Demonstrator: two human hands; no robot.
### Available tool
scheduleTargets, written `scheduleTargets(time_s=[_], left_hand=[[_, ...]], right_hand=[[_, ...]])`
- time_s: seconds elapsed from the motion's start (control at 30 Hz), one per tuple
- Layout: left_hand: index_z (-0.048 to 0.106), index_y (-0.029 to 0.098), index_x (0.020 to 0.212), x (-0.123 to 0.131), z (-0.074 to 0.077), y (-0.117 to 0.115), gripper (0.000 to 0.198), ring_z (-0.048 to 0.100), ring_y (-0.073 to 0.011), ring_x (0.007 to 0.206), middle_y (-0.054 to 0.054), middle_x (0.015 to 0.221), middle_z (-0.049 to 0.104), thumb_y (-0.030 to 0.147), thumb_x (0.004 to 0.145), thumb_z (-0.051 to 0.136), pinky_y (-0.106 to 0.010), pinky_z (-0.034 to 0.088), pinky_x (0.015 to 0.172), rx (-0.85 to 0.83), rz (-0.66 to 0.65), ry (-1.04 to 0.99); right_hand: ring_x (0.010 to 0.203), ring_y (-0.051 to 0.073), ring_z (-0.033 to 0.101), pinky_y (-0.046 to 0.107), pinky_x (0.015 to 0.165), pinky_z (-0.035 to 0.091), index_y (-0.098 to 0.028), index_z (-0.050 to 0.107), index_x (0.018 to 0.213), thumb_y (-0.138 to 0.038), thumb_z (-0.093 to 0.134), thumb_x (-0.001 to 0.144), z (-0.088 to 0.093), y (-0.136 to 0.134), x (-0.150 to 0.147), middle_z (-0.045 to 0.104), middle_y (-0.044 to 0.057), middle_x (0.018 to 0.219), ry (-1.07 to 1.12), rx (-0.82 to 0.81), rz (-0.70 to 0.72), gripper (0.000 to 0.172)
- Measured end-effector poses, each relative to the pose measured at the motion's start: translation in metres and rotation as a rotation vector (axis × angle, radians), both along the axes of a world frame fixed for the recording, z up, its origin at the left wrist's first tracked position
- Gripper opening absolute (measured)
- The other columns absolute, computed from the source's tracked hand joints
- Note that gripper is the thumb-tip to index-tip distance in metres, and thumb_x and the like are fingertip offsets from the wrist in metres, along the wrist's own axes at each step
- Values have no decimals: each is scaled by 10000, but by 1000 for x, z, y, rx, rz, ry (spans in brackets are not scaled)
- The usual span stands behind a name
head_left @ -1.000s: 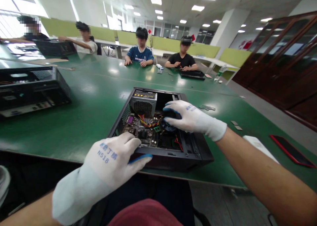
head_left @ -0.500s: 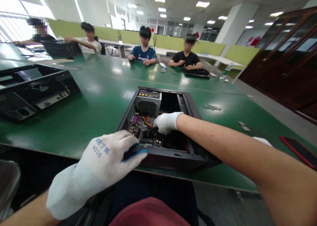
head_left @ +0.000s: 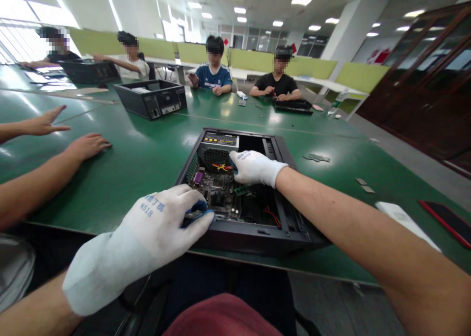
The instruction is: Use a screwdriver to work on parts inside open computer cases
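Observation:
An open black computer case (head_left: pixel 253 237) lies on its side in front of me. Inside are a motherboard (head_left: pixel 218 185) and a boxy power supply (head_left: pixel 215 155) at the back left. My left hand (head_left: pixel 172 211), in a white glove, is closed over the near left edge of the case, thumb on the outer rim. My right hand (head_left: pixel 253 167), also gloved, reaches inside beside the power supply. Its fingers are pinched on a bunch of yellow and red power cables (head_left: pixel 221 167); their ends are hidden by the glove. A green memory stick (head_left: pixel 242 191) shows under that hand.
Another open case (head_left: pixel 152 98) sits farther back on the green table (head_left: pixel 147 154). A co-worker's bare hands (head_left: pixel 86 147) rest at the left. Small metal plates (head_left: pixel 364 185), a white object (head_left: pixel 405 223) and a red-edged phone (head_left: pixel 447 223) lie at the right.
My right hand has lifted and shifted back and slightly right, toward the power supply, with the cables. The other case has moved away across the table, and a co-worker's hands now show at left.

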State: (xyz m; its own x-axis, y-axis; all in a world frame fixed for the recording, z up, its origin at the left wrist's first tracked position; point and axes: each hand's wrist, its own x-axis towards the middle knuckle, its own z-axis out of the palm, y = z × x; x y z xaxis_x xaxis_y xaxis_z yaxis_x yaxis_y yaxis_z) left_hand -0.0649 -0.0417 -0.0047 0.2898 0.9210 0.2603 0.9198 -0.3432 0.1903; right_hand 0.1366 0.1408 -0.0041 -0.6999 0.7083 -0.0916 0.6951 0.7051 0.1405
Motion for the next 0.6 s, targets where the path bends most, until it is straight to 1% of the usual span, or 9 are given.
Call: scheduleTargets(time_s=[0.13, 0.23, 0.3, 0.4, 0.47, 0.6], left_hand=[[679, 215, 1045, 7, 8, 18, 319, 706, -235, 941, -76, 1037, 729, 427, 981, 450, -353, 542, 868, 22, -15, 50], [654, 201, 1066, 15, 14, 41, 327, 702, -260, 994, -94, 1079, 722, 411, 969, 423, -382, 541, 906, -34, -24, 88], [634, 180, 1094, 20, 17, 61, 341, 699, -278, 997, -112, 1089, 714, 410, 949, 429, -402, 543, 907, -105, -38, 129], [607, 140, 1118, 29, 17, 90, 337, 696, -293, 1018, -150, 1113, 700, 360, 918, 449, -404, 539, 928, -217, -79, 238], [592, 112, 1151, 36, 15, 108, 346, 696, -297, 1044, -179, 1167, 687, 321, 904, 472, -394, 537, 948, -307, -104, 340], [587, 73, 1227, 50, 7, 139, 387, 714, -319, 1076, -242, 1268, 666, 232, 887, 494, -404, 547, 948, -480, -110, 532]], right_hand=[[1014, 340, 734, 380, 813, 554, -83, 517, 1329, -278, 606, 825, 5, 4, 8, 746, 211, 1110, 83, 44, -65, 547], [1039, 342, 724, 376, 834, 546, -61, 448, 1409, -259, 605, 813, 7, 7, 11, 735, 227, 1148, 108, 29, -135, 647], [1028, 348, 725, 383, 834, 546, -61, 435, 1419, -246, 605, 801, 8, 8, 13, 736, 225, 1142, 119, 29, -178, 667], [986, 355, 735, 399, 816, 554, -84, 463, 1378, -247, 602, 796, 10, 10, 15, 746, 210, 1098, 152, 40, -230, 620], [986, 360, 735, 407, 825, 555, -82, 473, 1363, -251, 604, 797, 10, 11, 16, 747, 212, 1083, 182, 42, -277, 605], [1072, 368, 712, 426, 904, 536, -39, 403, 1457, -232, 603, 781, 11, 13, 18, 726, 238, 1147, 241, 33, -375, 731]])
